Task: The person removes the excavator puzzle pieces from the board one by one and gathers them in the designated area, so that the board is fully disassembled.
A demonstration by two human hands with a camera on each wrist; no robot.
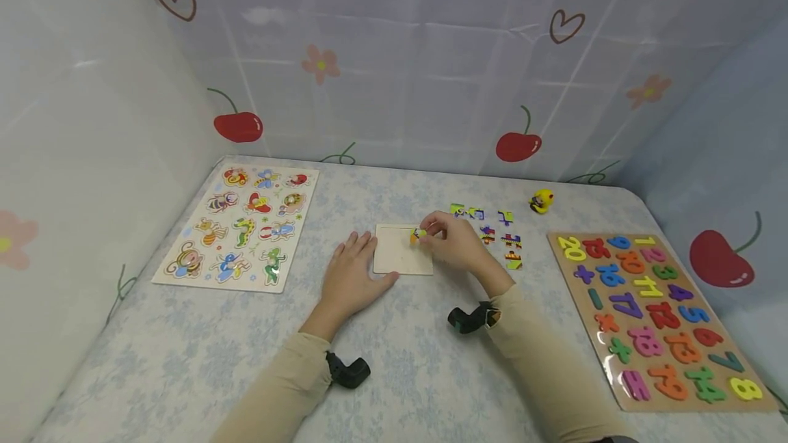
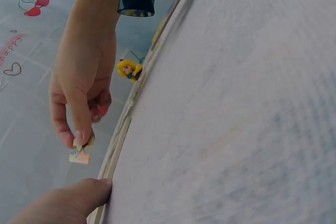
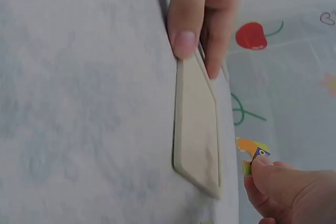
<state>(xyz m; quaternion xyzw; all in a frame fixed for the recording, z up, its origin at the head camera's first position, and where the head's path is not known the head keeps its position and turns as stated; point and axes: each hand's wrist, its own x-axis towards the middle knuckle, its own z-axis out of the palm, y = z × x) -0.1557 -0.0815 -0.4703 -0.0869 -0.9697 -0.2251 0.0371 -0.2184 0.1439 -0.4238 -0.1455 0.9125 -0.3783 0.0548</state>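
Note:
A small pale wooden puzzle tray (image 1: 401, 257) with a raised rim lies on the table between the hands. My left hand (image 1: 352, 277) rests at its left side, fingers extended; the right wrist view shows its thumb and a finger at the tray's edges. My right hand (image 1: 457, 243) pinches a small jigsaw piece (image 1: 416, 235) between thumb and fingers above the tray's upper right part. In the right wrist view, this piece (image 3: 255, 149) shows orange, blue and green with an eye printed on it. Several loose jigsaw pieces (image 1: 511, 240) lie to the right, some partly behind my right hand.
On the left lies a board with insect and animal pictures (image 1: 237, 227). A wooden board with coloured numbers (image 1: 661, 320) lies at the right. A small yellow figurine (image 1: 541, 201) stands near the back edge, before the printed curtain (image 1: 400, 87).

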